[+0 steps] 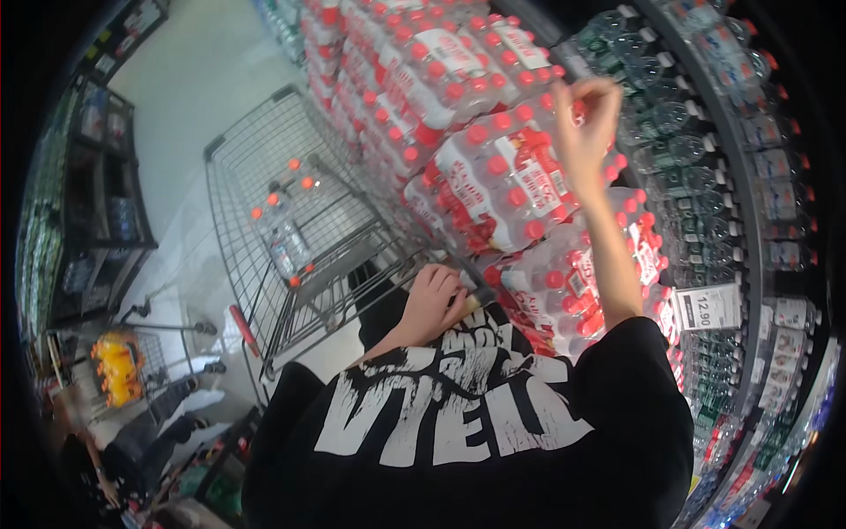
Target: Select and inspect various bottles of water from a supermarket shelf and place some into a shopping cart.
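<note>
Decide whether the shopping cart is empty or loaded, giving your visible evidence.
Loaded, at least partly: several clear bottles with orange-red caps are inside the shopping cart.

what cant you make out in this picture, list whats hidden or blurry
All in the head view:
Right hand: blurred, so whether it touches the red-capped bottle pack behind it is unclear.
Left hand: its own back and fingers hide its palm and anything in it.
Bottles in the shopping cart: too small to read their labels.
Another person: partly lost in the dark lens rim.
</note>
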Motion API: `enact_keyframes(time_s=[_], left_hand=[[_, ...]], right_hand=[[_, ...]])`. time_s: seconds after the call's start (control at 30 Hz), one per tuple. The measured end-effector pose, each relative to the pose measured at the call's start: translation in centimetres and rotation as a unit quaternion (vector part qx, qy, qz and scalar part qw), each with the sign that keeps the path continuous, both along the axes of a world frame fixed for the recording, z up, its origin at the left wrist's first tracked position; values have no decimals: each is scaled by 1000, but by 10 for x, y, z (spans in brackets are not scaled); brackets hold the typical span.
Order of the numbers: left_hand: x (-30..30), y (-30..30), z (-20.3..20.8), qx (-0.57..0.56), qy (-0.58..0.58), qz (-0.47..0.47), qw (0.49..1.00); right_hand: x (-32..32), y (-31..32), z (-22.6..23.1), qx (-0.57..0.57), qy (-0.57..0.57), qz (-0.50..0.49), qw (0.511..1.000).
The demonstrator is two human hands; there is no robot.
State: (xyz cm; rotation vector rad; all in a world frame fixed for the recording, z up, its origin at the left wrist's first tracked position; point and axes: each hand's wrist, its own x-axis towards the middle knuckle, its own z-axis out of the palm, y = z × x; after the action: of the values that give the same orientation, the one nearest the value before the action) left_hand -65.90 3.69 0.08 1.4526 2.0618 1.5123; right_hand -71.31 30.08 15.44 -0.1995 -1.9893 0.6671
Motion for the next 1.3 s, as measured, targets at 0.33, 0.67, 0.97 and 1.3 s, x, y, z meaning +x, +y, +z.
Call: enact_keyframes(time_s=[0.33,0.67,0.97,1.3], left_hand=[[-86,-54,19,-69,-13,211,975],[-222,-121,-190,-351,-16,251,902],[-228,-178,-361,-604,-268,296,690],[-222,-174,-416,-656,-277,327,621]], right_hand=[[48,-159,-181,-131,-420,177,881],[47,-166,-196,-51,-502,223,834],[39,-162,-195,-76,-552,213,802],[31,-157,-197,-96,-594,241,762]])
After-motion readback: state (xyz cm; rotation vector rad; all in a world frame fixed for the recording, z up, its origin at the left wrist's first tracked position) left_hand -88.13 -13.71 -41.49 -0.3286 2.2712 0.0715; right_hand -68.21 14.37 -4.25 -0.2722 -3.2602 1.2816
